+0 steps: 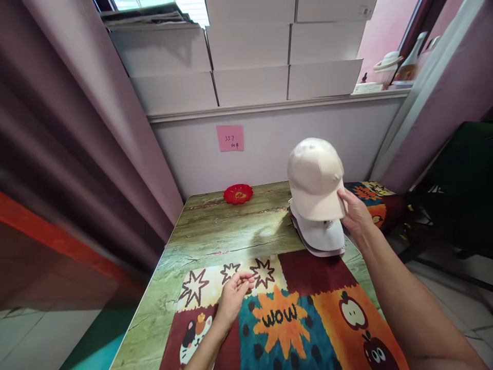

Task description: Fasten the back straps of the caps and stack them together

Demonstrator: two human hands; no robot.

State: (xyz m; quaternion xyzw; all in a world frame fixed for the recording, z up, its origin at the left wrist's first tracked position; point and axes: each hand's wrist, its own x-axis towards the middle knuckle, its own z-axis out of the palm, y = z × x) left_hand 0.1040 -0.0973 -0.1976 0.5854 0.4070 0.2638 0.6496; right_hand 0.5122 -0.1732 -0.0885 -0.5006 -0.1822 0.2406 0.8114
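Note:
My right hand grips the brim of a cream baseball cap, its thumb on the brim's right edge and its other fingers mostly hidden. The cap is over a small stack of caps, the uppermost a white cap, and covers most of them; I cannot tell whether they touch. Over the patterned mat, my left hand is empty, its fingers loosely bent and a little apart, well to the left of the caps.
A red scalloped dish is at the back of the wood-patterned table. Behind it, a pink note sticks to the wall. White boxes line the sill above. A dark chair stands at right; curtains hang at left.

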